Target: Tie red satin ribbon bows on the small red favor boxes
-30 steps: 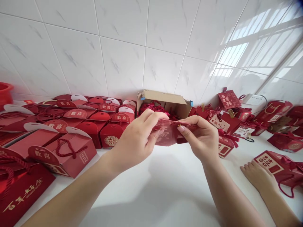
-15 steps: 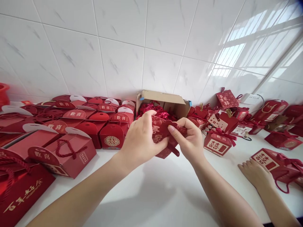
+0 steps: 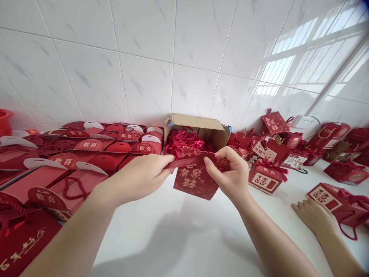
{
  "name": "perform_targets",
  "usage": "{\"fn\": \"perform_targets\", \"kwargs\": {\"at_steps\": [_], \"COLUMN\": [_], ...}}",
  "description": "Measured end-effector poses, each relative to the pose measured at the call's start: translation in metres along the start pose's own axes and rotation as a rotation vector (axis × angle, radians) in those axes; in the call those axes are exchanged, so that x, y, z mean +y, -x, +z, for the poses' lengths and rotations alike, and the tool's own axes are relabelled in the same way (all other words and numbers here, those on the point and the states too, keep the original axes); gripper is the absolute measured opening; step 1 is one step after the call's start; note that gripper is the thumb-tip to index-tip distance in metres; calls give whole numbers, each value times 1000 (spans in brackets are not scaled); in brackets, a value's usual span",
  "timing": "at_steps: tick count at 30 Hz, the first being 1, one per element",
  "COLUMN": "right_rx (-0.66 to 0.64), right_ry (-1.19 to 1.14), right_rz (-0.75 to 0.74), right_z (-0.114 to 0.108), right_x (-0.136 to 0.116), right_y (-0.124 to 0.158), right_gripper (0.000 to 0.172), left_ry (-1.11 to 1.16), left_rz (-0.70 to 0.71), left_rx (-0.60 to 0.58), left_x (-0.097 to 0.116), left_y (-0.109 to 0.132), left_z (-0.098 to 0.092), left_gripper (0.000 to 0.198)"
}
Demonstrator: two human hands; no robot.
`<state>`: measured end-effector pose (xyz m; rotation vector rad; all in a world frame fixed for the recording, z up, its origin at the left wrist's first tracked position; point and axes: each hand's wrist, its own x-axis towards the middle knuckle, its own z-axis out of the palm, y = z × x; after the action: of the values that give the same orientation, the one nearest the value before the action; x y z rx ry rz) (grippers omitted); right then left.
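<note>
A small red gift box (image 3: 196, 180) with gold characters hangs in front of me, above the white table. My right hand (image 3: 232, 171) pinches its top edge by the scalloped flap, thumb in front and fingers behind. A flat red strap (image 3: 186, 163) runs sideways from that flap across the box's upper front. Its far end is between the closed fingers of my left hand (image 3: 141, 175), which hide the tip. Behind the box, a cardboard carton (image 3: 198, 121) holds a heap of red ribbons (image 3: 184, 141).
Rows of red handled boxes (image 3: 89, 145) fill the left side. More decorated boxes (image 3: 265, 177) stand at right. Another person's hand (image 3: 315, 215) rests on the white table (image 3: 173, 238) beside a red box (image 3: 337, 198). A tiled wall (image 3: 144, 77) closes the back.
My left hand has moved from the box's side out to the left, drawing the strap across. Earlier the strap hung down over the front. My right hand keeps its hold.
</note>
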<state>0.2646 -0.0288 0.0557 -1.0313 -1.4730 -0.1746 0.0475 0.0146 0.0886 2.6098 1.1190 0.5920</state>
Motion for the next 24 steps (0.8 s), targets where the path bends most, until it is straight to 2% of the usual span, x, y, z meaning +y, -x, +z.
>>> {"fn": "perform_targets", "kwargs": {"at_steps": [7, 11, 15, 19, 22, 24], "right_rx": [-3, 1, 17, 27, 35, 32], "right_ry": [7, 17, -14, -51, -52, -56], "right_rz": [2, 5, -17, -22, -60, -69], "right_z": [0, 0, 1, 1, -1, -2], "right_x": [1, -1, -4, -6, -7, -6], "right_y": [-1, 0, 2, 5, 4, 3], "right_gripper": [17, 16, 15, 15, 14, 14], "left_ry": [115, 174, 207, 96, 80, 94], "left_rz": [41, -22, -47, 44, 78, 66], "left_rx": [-153, -72, -27, 45, -11, -45], "left_x": [-7, -9, 2, 12, 9, 3], "left_y": [3, 6, 4, -6, -11, -9], "left_z": [-25, -32, -22, 0, 5, -1], "left_gripper": [30, 27, 26, 29, 18, 19]}}
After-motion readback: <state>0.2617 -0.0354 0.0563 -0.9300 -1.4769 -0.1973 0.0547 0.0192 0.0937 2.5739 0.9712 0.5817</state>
